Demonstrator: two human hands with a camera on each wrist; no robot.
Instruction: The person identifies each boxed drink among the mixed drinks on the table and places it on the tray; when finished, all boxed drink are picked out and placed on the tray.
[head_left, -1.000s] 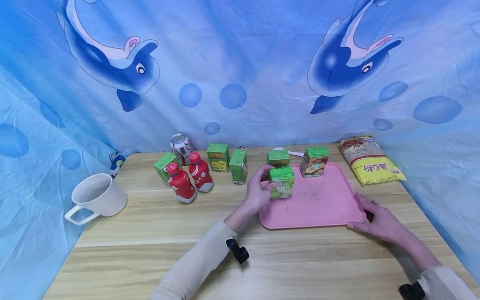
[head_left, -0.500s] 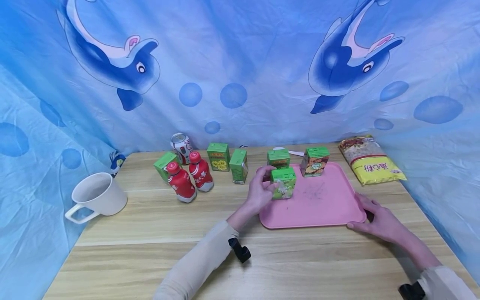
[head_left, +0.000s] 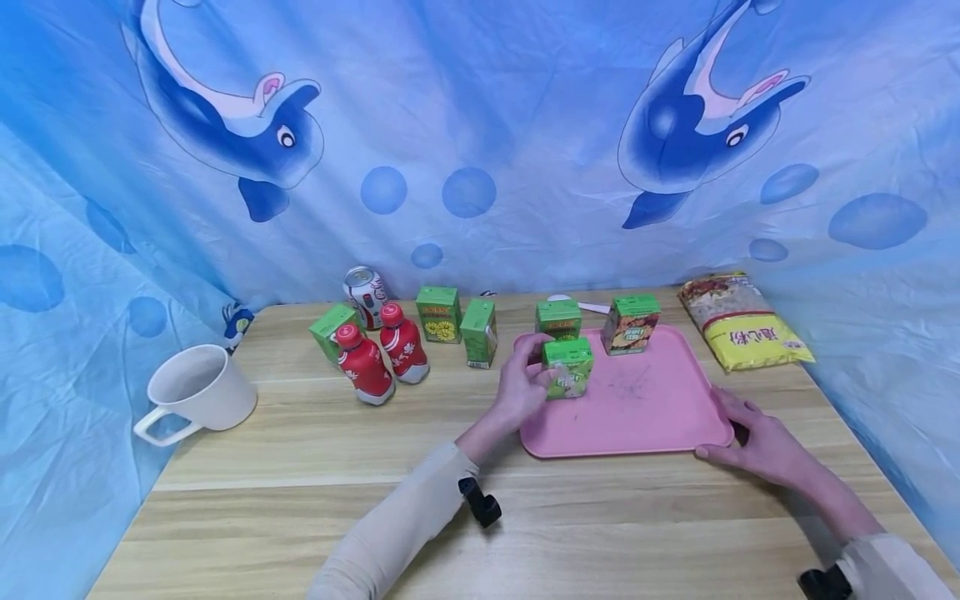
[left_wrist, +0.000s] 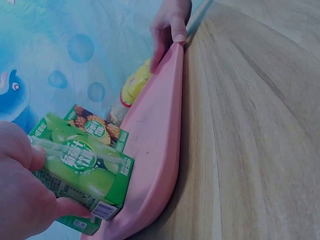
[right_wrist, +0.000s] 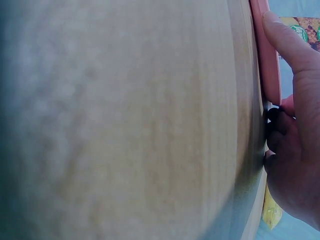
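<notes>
My left hand point(head_left: 520, 387) holds a green juice box point(head_left: 573, 377) by its side, over the left part of a pink tray point(head_left: 637, 425). In the left wrist view the fruit print and a clear straw wrapper show on this juice box point(left_wrist: 82, 157). My right hand point(head_left: 765, 446) grips the tray's near right corner, thumb at the rim; the right wrist view shows its other fingers curled beside the tray edge point(right_wrist: 270, 65). Two more juice boxes stand close by: one with a brown print point(head_left: 630, 327) on the tray, and one point(head_left: 558, 317) behind the held box, partly hidden.
To the left stand two red bottles point(head_left: 367, 371), a soda can point(head_left: 365, 296) and several green juice boxes point(head_left: 438, 315). A white mug point(head_left: 202, 387) is at the far left. A yellow food bag point(head_left: 742, 325) lies right of the tray, and a white utensil point(head_left: 594, 307) lies behind it.
My left hand and the juice box have shifted very slightly to the right on the tray. My right hand stays at the tray corner.
</notes>
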